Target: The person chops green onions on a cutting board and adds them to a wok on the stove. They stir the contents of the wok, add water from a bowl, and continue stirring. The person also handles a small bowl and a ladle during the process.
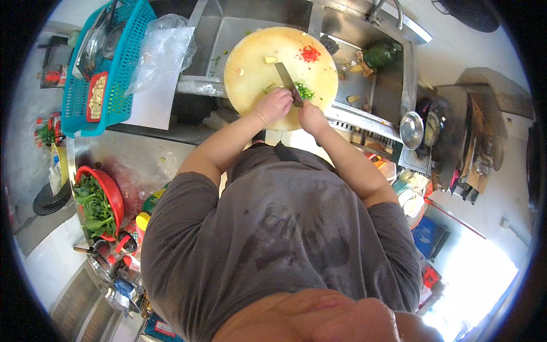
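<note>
A round, pale yellow cutting board (248,98) bridges the front of a steel sink. My right hand (313,117) grips the handle of a cleaver (285,77), whose blade points away from me across the board. Close against the blade's left side, my left hand (275,104) has its fingers curled down over green stalks (269,88), mostly hidden by the fingers. Finely chopped green pieces (305,90) lie right of the blade. Farther back sits a small heap of chopped red pepper (310,54). Pale, garlic-like pieces (270,60) rest on the board's left half.
At left stands a teal plastic basket (128,64) with a red tray of peeled cloves (97,97), beside a clear plastic bag (164,47). A red bowl of leafy greens (96,205) is nearer me. Food scraps lie in the right sink basin (363,96), below a faucet (376,17).
</note>
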Demonstrator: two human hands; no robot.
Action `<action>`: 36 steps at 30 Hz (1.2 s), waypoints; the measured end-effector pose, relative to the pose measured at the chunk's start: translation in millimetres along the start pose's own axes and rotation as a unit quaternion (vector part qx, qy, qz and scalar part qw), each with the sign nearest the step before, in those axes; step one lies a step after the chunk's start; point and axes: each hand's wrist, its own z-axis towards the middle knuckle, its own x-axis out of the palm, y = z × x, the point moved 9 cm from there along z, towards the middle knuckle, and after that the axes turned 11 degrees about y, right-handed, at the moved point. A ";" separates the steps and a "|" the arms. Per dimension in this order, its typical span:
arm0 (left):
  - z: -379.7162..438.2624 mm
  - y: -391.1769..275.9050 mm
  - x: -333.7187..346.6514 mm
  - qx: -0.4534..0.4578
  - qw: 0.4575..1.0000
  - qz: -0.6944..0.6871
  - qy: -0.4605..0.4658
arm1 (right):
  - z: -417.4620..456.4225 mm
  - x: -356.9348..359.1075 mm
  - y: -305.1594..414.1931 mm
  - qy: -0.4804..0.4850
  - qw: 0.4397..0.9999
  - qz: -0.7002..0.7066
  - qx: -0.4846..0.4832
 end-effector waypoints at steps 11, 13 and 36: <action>-13.8 39.0 -19.9 -0.148 0.989 0.002 0.018 | -15.8 -18.5 7.1 -0.006 1.000 -0.004 -0.026; -11.9 23.3 -13.6 -0.126 0.990 0.019 0.066 | -11.3 -16.1 2.6 -0.011 1.000 -0.012 -0.022; -8.3 15.2 -4.7 -0.095 0.995 0.003 0.011 | -21.5 -27.0 35.3 0.022 0.996 -0.076 -0.034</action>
